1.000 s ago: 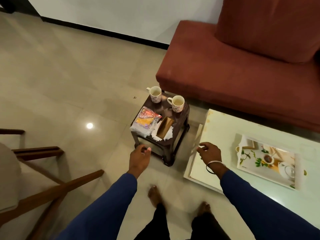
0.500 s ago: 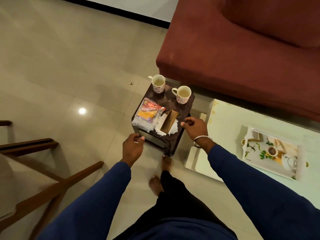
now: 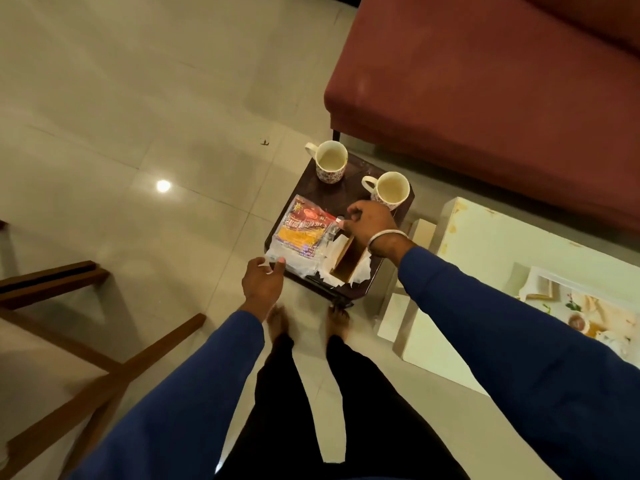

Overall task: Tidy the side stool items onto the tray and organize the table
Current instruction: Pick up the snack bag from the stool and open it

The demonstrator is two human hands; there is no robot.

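Right hand (image 3: 372,221): grip narrow, fingertips at snack packet (image 3: 303,237) top corner; closure unclear. Left hand (image 3: 263,284): loosely curled at packet's near edge, probably to steady it. Packet lies on stool (image 3: 346,195) beside two cups (image 3: 330,161); tray (image 3: 540,289) waits on tabletop (image 3: 485,244).

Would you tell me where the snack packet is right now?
In the head view, the snack packet lies on the stool's left front, beside the tissue holder.
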